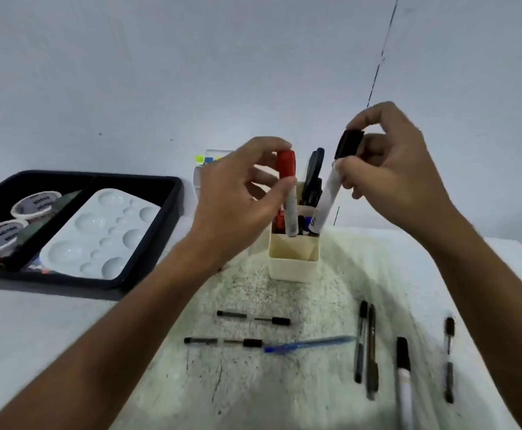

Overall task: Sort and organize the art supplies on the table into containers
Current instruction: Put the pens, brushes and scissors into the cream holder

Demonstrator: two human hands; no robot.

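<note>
While pinched upright, red-capped marker [288, 193], grubby white barrel

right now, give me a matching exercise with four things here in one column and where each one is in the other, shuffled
Things:
1. red-capped marker
2. black-capped marker
3. white paint palette
4. blue pen

Places:
A. lying flat on the table
B. held in the right hand over the cream pen holder
C. in the black tray
D. held in the left hand, tip down in the cream pen holder

Pairs: 1-D, 2-B, 3-C, 4-A
</note>
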